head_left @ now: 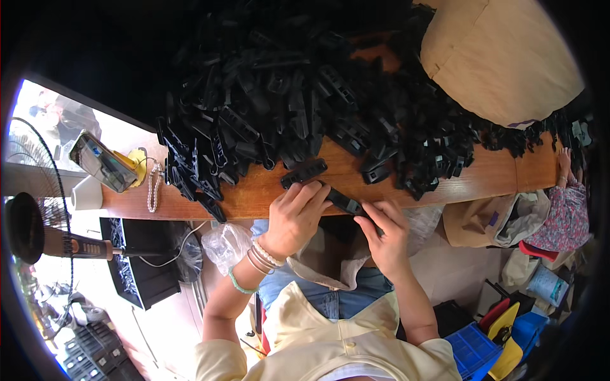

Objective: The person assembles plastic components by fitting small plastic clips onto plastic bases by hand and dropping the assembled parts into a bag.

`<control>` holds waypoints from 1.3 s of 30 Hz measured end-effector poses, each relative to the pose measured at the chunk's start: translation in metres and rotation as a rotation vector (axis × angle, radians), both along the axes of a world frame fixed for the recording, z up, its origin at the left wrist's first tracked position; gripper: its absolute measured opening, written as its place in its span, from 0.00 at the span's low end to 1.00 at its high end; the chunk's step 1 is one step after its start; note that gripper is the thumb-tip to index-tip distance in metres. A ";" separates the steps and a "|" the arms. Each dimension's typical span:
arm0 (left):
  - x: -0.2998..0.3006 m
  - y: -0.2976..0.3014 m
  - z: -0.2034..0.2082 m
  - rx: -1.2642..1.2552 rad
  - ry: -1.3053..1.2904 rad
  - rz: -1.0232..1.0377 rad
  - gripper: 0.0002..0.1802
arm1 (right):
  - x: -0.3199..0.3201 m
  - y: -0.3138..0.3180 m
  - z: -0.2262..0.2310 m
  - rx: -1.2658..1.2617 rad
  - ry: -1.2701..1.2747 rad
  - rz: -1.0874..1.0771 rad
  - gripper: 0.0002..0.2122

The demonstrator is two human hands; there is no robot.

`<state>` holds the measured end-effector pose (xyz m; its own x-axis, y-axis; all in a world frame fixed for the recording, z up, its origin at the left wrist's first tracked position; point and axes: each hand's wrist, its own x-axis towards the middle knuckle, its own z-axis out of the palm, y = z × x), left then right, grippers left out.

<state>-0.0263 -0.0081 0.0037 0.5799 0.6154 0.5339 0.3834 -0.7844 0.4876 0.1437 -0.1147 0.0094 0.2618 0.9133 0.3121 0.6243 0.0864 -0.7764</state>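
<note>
A long black plastic part [344,200] with a small opening in its face spans between my two hands at the table's near edge. My left hand [295,216] has its fingers curled over the left end of it. At the other end, the thumb and fingers of my right hand [386,236] pinch it. Just beyond my left fingertips, a similar black part [305,172] lies on the wooden table [254,190]. A large heap of such black parts [273,101] covers the far side, its upper area lost in shadow.
A phone [105,162] on a yellow stand and a bead string [153,185] sit at the left end. A fan [25,228] stands beyond it. A beige hat [499,60] looms at upper right; a person's floral sleeve [569,216] is far right. Blue crates [473,349] stand below.
</note>
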 end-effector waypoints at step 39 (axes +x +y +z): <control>-0.002 0.002 0.022 -0.568 -0.208 -0.003 0.07 | 0.047 0.037 0.019 -0.008 -0.424 0.044 0.14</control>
<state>-0.0286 -0.0061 0.0261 0.5010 0.8357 0.2251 0.2328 -0.3806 0.8950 0.1906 -0.0772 0.0281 0.0722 0.9234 0.3770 0.8844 0.1154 -0.4523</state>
